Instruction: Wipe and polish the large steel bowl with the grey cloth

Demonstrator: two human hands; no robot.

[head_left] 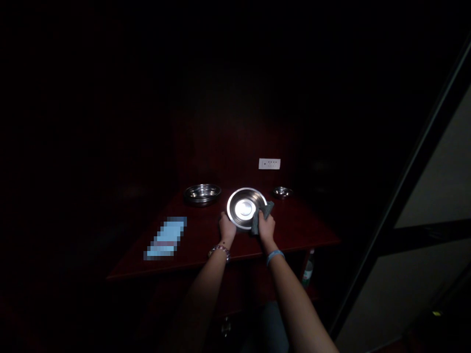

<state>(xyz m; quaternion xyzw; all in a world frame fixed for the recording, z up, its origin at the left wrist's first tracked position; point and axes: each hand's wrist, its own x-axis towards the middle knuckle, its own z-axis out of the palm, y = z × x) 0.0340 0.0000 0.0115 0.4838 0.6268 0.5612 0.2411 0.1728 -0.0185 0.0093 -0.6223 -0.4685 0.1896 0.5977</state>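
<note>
A shiny steel bowl (239,196) is tilted toward me above the dark red desk (198,250). My left hand (227,228) grips its lower left rim, the fingers hidden behind it. My right hand (266,227) is closed on a dark grey cloth (255,224), which lies against the bowl's right rim. The right thumb shows on top of the cloth; the other fingers are mostly hidden. To the left behind the bowl, a stack of steel bowls (202,200) stands on the desk.
A smaller steel bowl (282,193) sits at the back right, below a white wall socket (270,163). A blurred-out light blue flat thing (167,239) lies on the left. Under the desk at right stands a bottle (308,269). A dark-framed panel (415,196) rises on the right.
</note>
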